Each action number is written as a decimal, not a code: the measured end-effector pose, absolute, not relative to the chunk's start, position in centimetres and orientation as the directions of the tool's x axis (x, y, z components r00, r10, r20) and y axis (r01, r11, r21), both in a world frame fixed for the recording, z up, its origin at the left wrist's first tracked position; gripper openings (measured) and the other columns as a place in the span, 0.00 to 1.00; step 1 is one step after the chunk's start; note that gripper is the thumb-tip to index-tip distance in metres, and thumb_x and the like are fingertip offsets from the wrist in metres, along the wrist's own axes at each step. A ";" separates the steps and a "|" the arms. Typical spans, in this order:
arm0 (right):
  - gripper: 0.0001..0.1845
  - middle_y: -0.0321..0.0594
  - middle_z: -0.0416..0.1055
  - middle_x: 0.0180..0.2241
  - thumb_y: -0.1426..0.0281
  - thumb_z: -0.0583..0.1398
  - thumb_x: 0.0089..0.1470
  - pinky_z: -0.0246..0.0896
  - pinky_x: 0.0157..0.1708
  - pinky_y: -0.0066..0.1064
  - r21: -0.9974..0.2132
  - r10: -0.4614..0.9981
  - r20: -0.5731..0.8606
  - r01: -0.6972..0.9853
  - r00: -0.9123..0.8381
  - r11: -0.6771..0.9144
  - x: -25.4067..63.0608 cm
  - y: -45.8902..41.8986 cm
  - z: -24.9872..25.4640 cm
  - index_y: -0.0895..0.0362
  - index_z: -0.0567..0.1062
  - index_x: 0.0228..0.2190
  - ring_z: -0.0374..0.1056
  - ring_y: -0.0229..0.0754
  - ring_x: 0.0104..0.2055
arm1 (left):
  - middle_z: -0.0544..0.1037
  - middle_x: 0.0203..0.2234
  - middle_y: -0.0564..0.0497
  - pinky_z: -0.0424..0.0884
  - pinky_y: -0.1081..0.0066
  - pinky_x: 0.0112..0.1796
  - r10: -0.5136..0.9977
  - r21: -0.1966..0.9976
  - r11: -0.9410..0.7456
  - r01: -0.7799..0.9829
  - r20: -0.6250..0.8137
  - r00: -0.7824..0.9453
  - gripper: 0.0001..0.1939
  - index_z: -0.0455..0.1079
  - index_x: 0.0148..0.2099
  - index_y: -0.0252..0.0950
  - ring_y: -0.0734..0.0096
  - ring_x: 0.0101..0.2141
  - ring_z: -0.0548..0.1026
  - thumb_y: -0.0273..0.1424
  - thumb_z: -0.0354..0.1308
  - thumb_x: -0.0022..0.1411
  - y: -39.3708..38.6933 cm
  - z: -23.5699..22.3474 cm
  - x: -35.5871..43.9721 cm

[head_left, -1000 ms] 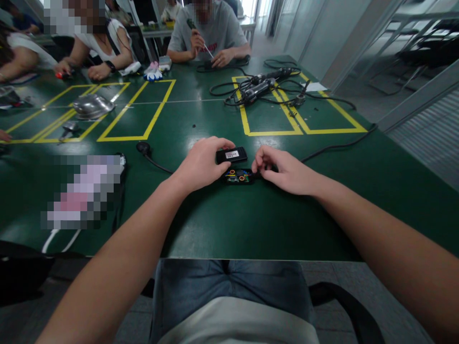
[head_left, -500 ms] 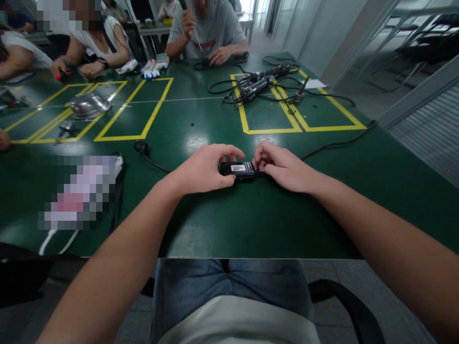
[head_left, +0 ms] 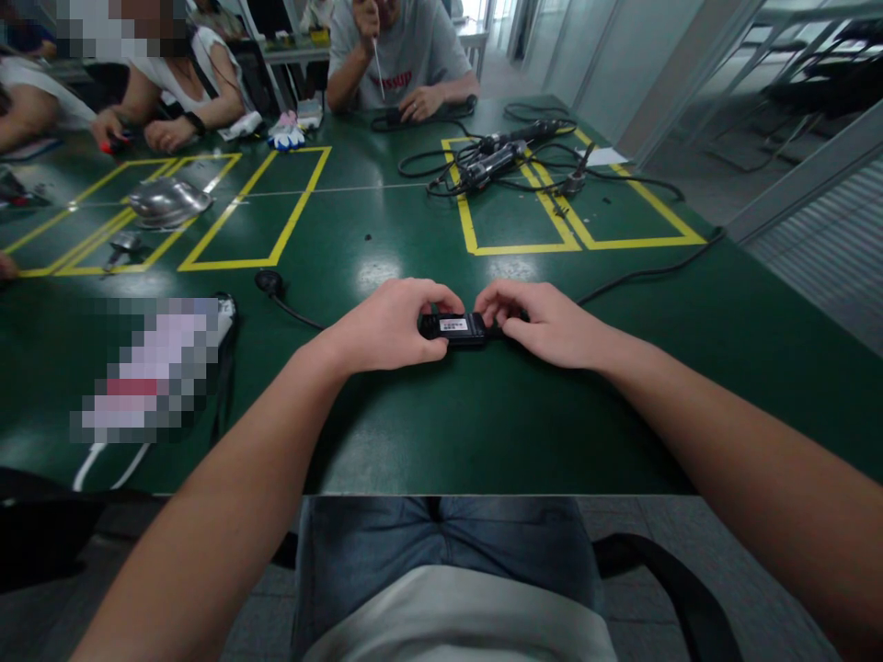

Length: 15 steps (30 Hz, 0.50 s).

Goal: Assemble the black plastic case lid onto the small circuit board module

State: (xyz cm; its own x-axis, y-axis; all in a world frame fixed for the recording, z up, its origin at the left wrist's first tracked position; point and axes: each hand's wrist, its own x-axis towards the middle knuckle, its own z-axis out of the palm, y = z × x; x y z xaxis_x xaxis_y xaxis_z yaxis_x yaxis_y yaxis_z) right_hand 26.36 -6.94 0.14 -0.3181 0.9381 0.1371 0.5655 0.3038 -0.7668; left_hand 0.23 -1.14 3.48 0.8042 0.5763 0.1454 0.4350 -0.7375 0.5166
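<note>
Sitting at a green counter [head_left: 497,423], a person has both bare hands out in front, close together at a small black box [head_left: 455,329]. The box is on the counter, right between the two hands. A white label [head_left: 453,325] with dark marks faces up on it.

The left hand [head_left: 387,326] is at the left end of the box. Its fingers are bent part way, with the thumb on the near side and the others on the far side, so they hold the box between them. The right hand [head_left: 548,322] is at the right end. Its fingers are curled in close, and they hide what is under them, so one cannot tell if they pinch anything.

A black cord [head_left: 648,276] runs from behind the right hand to the right edge of the counter. To the left lies a black plug [head_left: 269,282], and its cord goes toward the left wrist. Nearer the person is a blurred flat thing [head_left: 148,368] with a white cord [head_left: 89,464].

Farther off, yellow tape [head_left: 521,249] makes shapes on the counter. A shiny metal bowl [head_left: 166,202] is on the left, and dark tools [head_left: 497,164] with loopy cords are on the right. Across the counter, another person [head_left: 420,46] holds a thin rod [head_left: 379,72].
</note>
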 end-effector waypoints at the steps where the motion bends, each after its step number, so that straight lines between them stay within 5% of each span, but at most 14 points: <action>1: 0.17 0.38 0.82 0.36 0.77 0.60 0.48 0.66 0.40 0.37 -0.766 0.937 0.140 0.565 -0.319 0.307 26.4 -6.9 0.1 0.52 0.78 0.41 0.73 0.45 0.35 | 0.90 0.44 0.50 0.78 0.62 0.49 0.574 0.517 -0.738 0.433 0.146 0.805 0.22 0.86 0.54 0.39 0.60 0.41 0.84 0.28 0.67 0.57 -1.1 3.5 0.2; 9: 0.15 0.39 0.82 0.37 0.76 0.60 0.51 0.66 0.41 0.38 -0.761 0.938 0.140 0.571 -0.317 0.307 26.3 -7.0 0.2 0.52 0.79 0.40 0.74 0.47 0.37 | 0.89 0.45 0.49 0.79 0.62 0.51 0.565 0.514 -0.744 0.426 0.145 0.812 0.23 0.86 0.56 0.38 0.60 0.42 0.84 0.27 0.67 0.58 -1.2 3.5 0.2; 15: 0.07 0.38 0.80 0.33 0.68 0.62 0.63 0.63 0.39 0.37 -0.715 0.942 0.158 0.623 -0.298 0.317 26.3 -7.2 0.2 0.52 0.81 0.40 0.72 0.48 0.36 | 0.89 0.45 0.48 0.79 0.61 0.52 0.560 0.490 -0.756 0.434 0.141 0.816 0.24 0.86 0.56 0.39 0.58 0.43 0.85 0.26 0.67 0.58 -1.2 3.5 0.3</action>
State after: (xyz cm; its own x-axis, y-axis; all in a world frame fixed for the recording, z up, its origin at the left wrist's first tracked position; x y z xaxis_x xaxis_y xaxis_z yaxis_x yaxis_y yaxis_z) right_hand 26.29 -7.17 0.17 -0.2976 0.9415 0.1580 0.6233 0.3170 -0.7149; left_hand 0.33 -1.21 3.52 0.8164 0.5601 0.1409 0.4342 -0.7561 0.4897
